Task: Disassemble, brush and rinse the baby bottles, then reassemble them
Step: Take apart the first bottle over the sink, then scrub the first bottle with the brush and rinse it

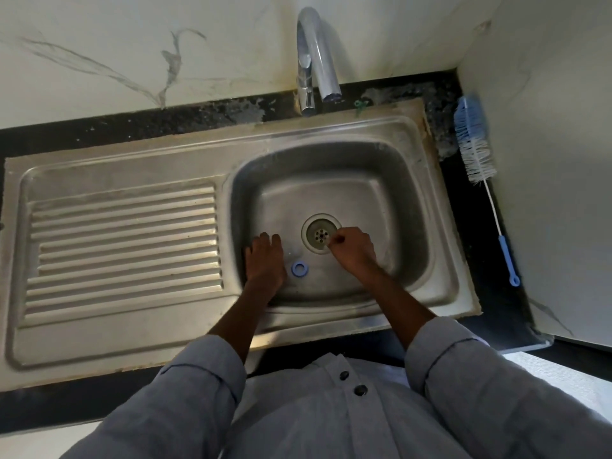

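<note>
Head view, looking straight down over the steel sink [414, 180], both forearms reaching into the basin.

Left hand [265, 260]: lies on the basin floor at its left side, back of hand up. Its fingers [261, 241] look fairly straight and point away from me. I cannot tell whether anything sits under the palm. A faint clear shape shows just right of the hand, too blurred to identify.

Right hand [352, 250]: just right of the drain [320, 234], knuckles up, fingers curled inward with the tips close together at the drain's edge. It may be pinching something small; I cannot tell from this view.

Blue ring [299, 268]: a bottle part, lying flat on the basin floor between the two hands, just beside the left hand and below-left of the drain. It appears free of both hands.

Bottle brush [477, 154]: on the dark table [496, 293] right of the sink, blue-and-white bristle head toward the wall, thin white stem running down to a blue handle [508, 260]. Well apart from both hands.

Faucet [314, 54]: chrome, arched, spout over the basin's back edge. I see no water stream.

Ribbed drainboard [126, 246] takes the left half of the sink unit. Grey rolled sleeves [205, 369] fill the lower frame.
</note>
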{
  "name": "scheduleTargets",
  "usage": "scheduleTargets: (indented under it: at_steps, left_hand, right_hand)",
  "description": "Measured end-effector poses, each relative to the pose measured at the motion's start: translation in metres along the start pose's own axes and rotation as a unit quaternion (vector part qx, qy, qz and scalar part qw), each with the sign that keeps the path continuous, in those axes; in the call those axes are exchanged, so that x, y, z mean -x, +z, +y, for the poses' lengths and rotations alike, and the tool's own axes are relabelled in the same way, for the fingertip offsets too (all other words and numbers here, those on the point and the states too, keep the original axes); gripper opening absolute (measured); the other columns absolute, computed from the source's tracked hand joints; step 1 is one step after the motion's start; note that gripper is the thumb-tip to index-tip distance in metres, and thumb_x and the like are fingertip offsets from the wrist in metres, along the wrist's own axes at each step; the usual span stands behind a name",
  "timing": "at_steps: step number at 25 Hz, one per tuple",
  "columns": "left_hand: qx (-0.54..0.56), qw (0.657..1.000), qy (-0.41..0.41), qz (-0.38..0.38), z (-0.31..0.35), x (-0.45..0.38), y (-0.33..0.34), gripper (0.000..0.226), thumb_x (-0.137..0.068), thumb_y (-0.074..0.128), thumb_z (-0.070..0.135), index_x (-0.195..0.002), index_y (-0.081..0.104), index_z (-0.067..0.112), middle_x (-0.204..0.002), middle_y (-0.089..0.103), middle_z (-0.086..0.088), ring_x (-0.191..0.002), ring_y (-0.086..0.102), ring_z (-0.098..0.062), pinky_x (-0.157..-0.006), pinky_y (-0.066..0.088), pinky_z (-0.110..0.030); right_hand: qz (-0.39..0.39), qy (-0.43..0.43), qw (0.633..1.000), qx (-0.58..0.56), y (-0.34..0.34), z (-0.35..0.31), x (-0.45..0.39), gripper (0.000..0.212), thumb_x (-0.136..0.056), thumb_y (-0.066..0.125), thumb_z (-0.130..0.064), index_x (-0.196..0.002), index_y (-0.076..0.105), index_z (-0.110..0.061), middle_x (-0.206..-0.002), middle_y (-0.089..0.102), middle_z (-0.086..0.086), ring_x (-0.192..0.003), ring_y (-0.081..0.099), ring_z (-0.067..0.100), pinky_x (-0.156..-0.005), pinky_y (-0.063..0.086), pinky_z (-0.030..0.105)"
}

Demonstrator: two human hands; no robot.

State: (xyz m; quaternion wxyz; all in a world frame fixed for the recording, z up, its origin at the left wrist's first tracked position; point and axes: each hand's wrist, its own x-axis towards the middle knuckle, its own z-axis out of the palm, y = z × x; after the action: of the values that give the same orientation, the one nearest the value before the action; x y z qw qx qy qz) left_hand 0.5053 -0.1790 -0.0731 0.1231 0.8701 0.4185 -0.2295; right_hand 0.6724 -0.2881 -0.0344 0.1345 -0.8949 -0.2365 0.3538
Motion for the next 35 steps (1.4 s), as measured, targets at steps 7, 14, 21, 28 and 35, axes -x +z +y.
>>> scheduleTargets:
  at_steps: [7, 14, 21, 28, 35]
  left_hand:
    - [0.177, 0.981, -0.067, 0.043, 0.017, 0.005, -0.012, 0.039, -0.089, 0.07, 0.037, -0.121, 0.055, 0.021, -0.121, 0.065, -0.004, -0.118, 0.06, -0.028, -0.105, 0.032, -0.048]
    - [0.561, 0.819, -0.042, 0.111, 0.05, 0.016, -0.07, 0.043, -0.085, 0.082, 0.034, -0.122, 0.065, 0.021, -0.108, 0.073, 0.004, -0.098, 0.071, -0.015, -0.088, 0.06, -0.037]
    - [0.561, 0.811, 0.13, 0.1, 0.041, -0.008, -0.136, 0.048, -0.089, 0.065, -0.012, -0.134, 0.059, 0.004, -0.127, 0.067, -0.007, -0.116, 0.064, -0.02, -0.097, 0.051, -0.02]
    - [0.518, 0.833, -0.014, 0.194, 0.06, -0.08, -0.226, 0.019, -0.094, 0.07, 0.029, -0.105, 0.067, 0.013, -0.1, 0.072, -0.002, -0.089, 0.064, -0.019, -0.077, 0.045, -0.028]
    - [0.423, 0.882, -0.01, 0.206, 0.071, -0.13, -0.242, 0.018, -0.091, 0.062, 0.027, -0.076, 0.057, 0.018, -0.068, 0.057, 0.008, -0.062, 0.052, -0.014, -0.052, 0.032, -0.028]
  right_hand:
    - [0.031, 0.043, 0.973, -0.224, -0.016, -0.011, -0.001, 0.019, -0.094, 0.066, -0.024, -0.105, 0.08, -0.018, -0.103, 0.077, 0.006, -0.101, 0.071, 0.025, -0.093, 0.058, 0.048]
    - [-0.037, -0.077, 0.937, -0.338, -0.038, -0.042, 0.016, 0.048, -0.084, 0.084, -0.034, -0.125, 0.066, -0.016, -0.117, 0.074, 0.004, -0.106, 0.071, 0.016, -0.094, 0.059, 0.039]
    - [0.095, -0.144, 0.925, -0.34, -0.077, -0.068, 0.003, 0.041, -0.079, 0.088, -0.019, -0.113, 0.068, -0.024, -0.105, 0.075, -0.002, -0.096, 0.072, 0.014, -0.092, 0.059, 0.042]
    - [0.184, -0.178, 0.923, -0.287, -0.099, -0.097, -0.022, 0.057, -0.074, 0.089, -0.017, -0.125, 0.065, -0.027, -0.114, 0.067, -0.014, -0.099, 0.062, 0.005, -0.085, 0.044, 0.016]
    - [0.202, -0.179, 0.932, -0.242, -0.099, -0.1, -0.042, 0.054, -0.076, 0.088, -0.019, -0.125, 0.066, -0.024, -0.111, 0.063, -0.016, -0.096, 0.059, 0.003, -0.076, 0.036, 0.001]
